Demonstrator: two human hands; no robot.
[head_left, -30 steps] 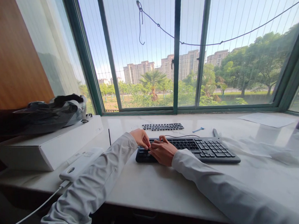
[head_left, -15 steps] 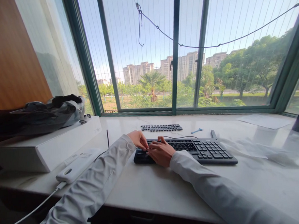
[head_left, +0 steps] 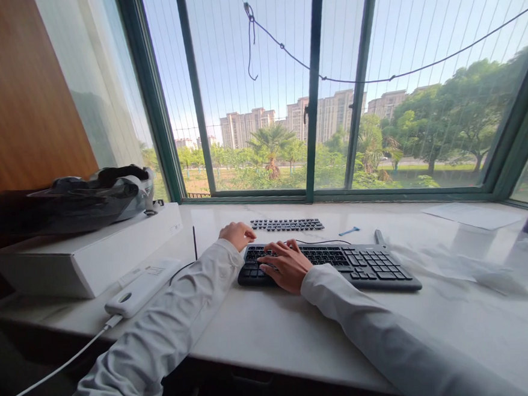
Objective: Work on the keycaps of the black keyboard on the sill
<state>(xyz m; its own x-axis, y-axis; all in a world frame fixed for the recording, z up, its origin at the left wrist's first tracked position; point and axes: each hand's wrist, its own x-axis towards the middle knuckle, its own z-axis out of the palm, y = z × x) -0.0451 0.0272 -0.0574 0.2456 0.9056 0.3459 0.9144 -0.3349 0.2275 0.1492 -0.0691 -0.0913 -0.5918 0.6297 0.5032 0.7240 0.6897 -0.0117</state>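
A black keyboard [head_left: 381, 268] lies on the white marble counter, with part of its middle showing bare key positions. My right hand [head_left: 289, 267] rests over the left part of the keyboard, fingers spread and touching it, holding nothing visible. Just beyond the keyboard's upper left corner is my left hand [head_left: 237, 235], its fingers curled together beside the left end of several rows of loose black keycaps [head_left: 288, 224]. Whatever is between those fingertips, if anything, is too small to make out.
A small blue tool [head_left: 349, 231] and a dark grey stick-like object [head_left: 378, 237] lie behind the keyboard. Crumpled clear plastic [head_left: 467, 265] spreads to the right. On the left are a white power bank [head_left: 137, 294] with a cable and a white box [head_left: 114, 251] under a black bag [head_left: 65, 203].
My left hand has moved up and left, off the keyboard towards the loose keycaps. My right hand stays on the keyboard, its fingers now more spread. The view has shifted slightly.
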